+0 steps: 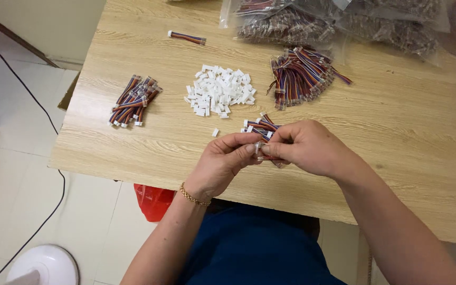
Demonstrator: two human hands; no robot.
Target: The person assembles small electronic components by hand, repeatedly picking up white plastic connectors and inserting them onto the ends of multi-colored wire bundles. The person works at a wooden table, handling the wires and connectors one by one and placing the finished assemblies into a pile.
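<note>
Both hands meet over the front of the wooden table. My left hand, with a gold bracelet at the wrist, pinches a small white connector against the end of a short multicoloured wire harness. My right hand grips that harness, with a few more harnesses sticking out just beyond the fingers. A pile of small white plastic connectors lies a little farther back, and one loose connector sits close to my left hand.
A bundle of finished harnesses lies at the left. A larger heap of wire harnesses sits right of the white pile. A single harness lies at the back. Clear bags of parts line the far edge. A red bag is under the table.
</note>
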